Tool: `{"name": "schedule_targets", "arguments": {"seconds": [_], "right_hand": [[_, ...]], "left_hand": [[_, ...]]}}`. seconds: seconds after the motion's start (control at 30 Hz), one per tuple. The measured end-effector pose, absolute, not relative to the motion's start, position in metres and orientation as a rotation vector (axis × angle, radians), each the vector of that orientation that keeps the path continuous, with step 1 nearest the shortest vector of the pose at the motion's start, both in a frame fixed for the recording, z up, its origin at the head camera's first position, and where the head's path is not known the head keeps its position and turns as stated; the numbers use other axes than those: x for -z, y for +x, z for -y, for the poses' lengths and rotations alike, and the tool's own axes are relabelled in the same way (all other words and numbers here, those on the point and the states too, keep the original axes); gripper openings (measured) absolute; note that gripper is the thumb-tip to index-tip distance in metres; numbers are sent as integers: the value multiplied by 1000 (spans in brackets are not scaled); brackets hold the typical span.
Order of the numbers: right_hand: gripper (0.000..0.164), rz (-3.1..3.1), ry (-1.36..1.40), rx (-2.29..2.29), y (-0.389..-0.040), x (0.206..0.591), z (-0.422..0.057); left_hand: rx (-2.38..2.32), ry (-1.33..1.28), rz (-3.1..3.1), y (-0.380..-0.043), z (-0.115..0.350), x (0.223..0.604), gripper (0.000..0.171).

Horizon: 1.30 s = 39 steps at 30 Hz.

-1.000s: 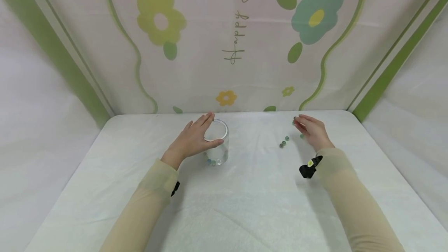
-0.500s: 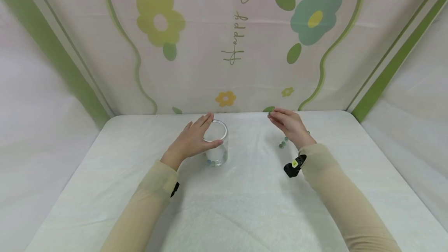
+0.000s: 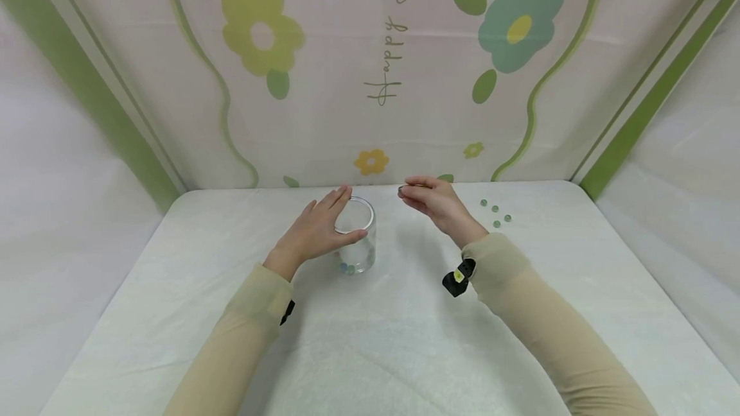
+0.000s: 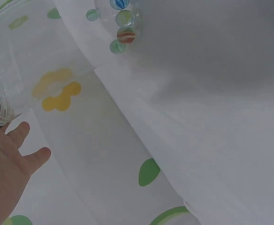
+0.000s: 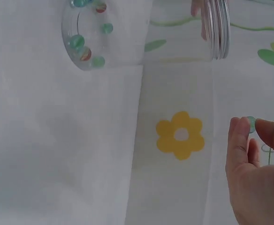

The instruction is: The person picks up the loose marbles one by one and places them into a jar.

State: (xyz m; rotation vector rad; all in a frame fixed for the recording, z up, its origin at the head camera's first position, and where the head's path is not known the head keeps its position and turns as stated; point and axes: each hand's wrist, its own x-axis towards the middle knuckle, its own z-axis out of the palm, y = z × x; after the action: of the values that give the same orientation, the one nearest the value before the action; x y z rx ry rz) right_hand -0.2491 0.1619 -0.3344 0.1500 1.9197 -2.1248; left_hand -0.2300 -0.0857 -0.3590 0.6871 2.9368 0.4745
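Right hand (image 3: 439, 206) pinches a green marble (image 5: 252, 123) near the upright glass jar (image 3: 364, 252), right of its mouth and apparently higher; left hand (image 3: 314, 228) grips the jar's top from the left.

Shadows are soft, the head view bright, wrist views dim.

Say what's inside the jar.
Marbles, green, blue and reddish, lie at the bottom of the jar. In the head view the left hand covers part of it and wrist views crop it, so I cannot count them.
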Motion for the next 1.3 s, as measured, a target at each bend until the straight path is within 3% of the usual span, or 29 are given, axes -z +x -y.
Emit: {"name": "schedule_targets", "arguments": {"seconds": [0.43,1.3], "right_hand": [[41,-1915,42,2059,-242,337,-125],[35,-1967,-23,2009,-238,335,-116]], "left_hand": [[-500,691,-2931,-230,86,358,93],[-420,696,-2950,-231,85,360,92]]}}
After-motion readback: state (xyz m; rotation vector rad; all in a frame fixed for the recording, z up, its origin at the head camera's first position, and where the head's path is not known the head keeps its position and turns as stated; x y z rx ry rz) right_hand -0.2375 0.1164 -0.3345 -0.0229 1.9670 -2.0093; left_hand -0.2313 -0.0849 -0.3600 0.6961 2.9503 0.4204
